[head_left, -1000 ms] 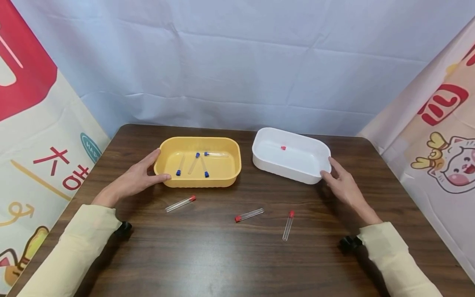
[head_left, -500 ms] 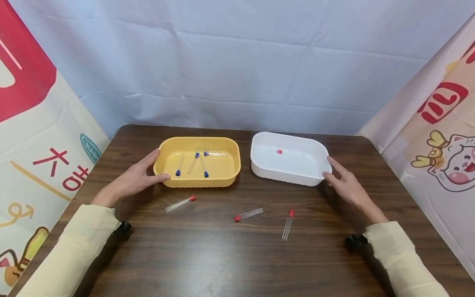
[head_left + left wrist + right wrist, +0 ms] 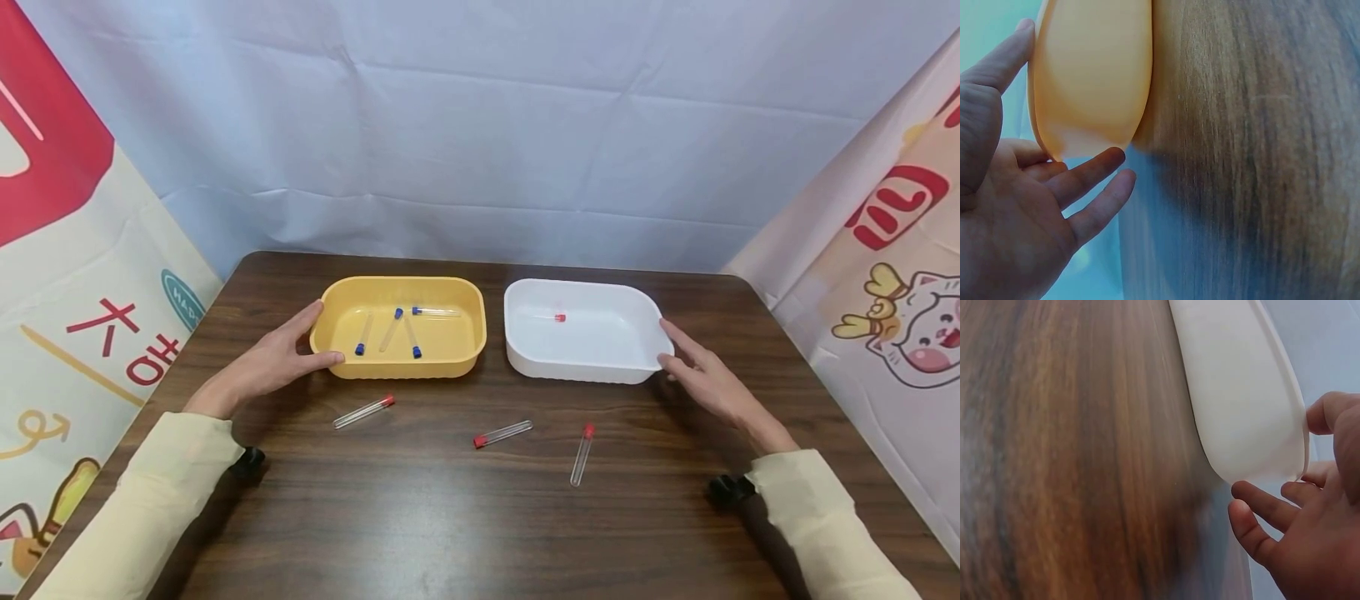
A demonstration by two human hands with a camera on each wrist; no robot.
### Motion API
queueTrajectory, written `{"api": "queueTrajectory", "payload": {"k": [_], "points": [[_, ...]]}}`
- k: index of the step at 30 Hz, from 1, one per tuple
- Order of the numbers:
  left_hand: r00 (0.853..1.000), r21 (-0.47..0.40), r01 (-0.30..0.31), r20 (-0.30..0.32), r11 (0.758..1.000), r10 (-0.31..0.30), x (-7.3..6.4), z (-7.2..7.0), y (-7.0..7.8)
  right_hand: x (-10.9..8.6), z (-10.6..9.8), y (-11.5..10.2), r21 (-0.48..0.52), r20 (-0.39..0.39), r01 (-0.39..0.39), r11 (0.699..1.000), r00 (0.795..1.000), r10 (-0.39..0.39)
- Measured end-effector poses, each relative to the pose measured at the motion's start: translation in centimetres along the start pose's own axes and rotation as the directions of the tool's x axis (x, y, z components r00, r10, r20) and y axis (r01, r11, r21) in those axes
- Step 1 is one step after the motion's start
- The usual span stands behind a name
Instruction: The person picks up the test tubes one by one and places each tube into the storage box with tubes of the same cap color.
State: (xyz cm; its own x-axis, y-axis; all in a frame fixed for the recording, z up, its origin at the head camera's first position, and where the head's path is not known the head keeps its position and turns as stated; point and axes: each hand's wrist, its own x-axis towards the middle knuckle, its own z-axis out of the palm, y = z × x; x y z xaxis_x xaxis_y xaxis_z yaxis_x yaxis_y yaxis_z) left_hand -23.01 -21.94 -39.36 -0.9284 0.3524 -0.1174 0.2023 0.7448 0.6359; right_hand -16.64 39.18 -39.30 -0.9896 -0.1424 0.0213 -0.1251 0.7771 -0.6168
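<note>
My left hand (image 3: 277,357) holds the left end of a yellow plastic basin (image 3: 405,369), thumb at the near side and fingers around the far corner. Inside lie several clear test tubes with blue caps (image 3: 417,352). At the right end of a white plastic basin (image 3: 577,369), my right hand (image 3: 705,375) grips the wall between thumb and fingers. A red-capped test tube (image 3: 559,317) lies in the white basin. In the wrist views, the fingers (image 3: 1088,178) meet the yellow end wall, and the other fingers (image 3: 1266,506) meet the white one.
Three red-capped test tubes lie on the dark wood table (image 3: 450,533) in front of the basins: one at left (image 3: 365,412), a middle tube (image 3: 502,434) and a right tube (image 3: 582,455). A pale cloth (image 3: 480,125) hangs behind the table, printed cloths at both sides.
My right hand has turned the white basin and drawn it nearer, so it now stands in line with the yellow one. The left hand and yellow basin have hardly moved.
</note>
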Motion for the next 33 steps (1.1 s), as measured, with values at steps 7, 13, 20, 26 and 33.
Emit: {"api": "queueTrajectory", "payload": {"k": [7,13,20,26,33], "points": [[1.000,-0.011,0.010,0.003,1.000,-0.010,-0.05,-0.02,0.08,-0.30,-0.08,0.12,0.027,0.032,0.023,0.999,0.999,-0.023],[1.000,-0.022,0.017,0.005,1.000,-0.016,-0.13,-0.04,0.17,-0.47,-0.06,-0.19,0.043,0.026,0.030,0.999,0.999,-0.031],[1.000,-0.027,0.015,0.004,1.000,-0.015,-0.10,-0.01,0.26,-0.50,0.06,-0.16,0.042,-0.018,0.072,0.997,0.997,-0.071],[1.000,-0.011,0.013,0.004,1.000,-0.013,-0.12,-0.01,0.31,-0.76,0.17,0.06,-0.030,-0.071,0.107,0.994,0.992,-0.108],[1.000,0.000,0.015,0.005,1.000,-0.015,-0.12,-0.03,0.27,-0.99,0.22,0.21,-0.037,-0.053,0.081,0.996,0.995,-0.083]]}}
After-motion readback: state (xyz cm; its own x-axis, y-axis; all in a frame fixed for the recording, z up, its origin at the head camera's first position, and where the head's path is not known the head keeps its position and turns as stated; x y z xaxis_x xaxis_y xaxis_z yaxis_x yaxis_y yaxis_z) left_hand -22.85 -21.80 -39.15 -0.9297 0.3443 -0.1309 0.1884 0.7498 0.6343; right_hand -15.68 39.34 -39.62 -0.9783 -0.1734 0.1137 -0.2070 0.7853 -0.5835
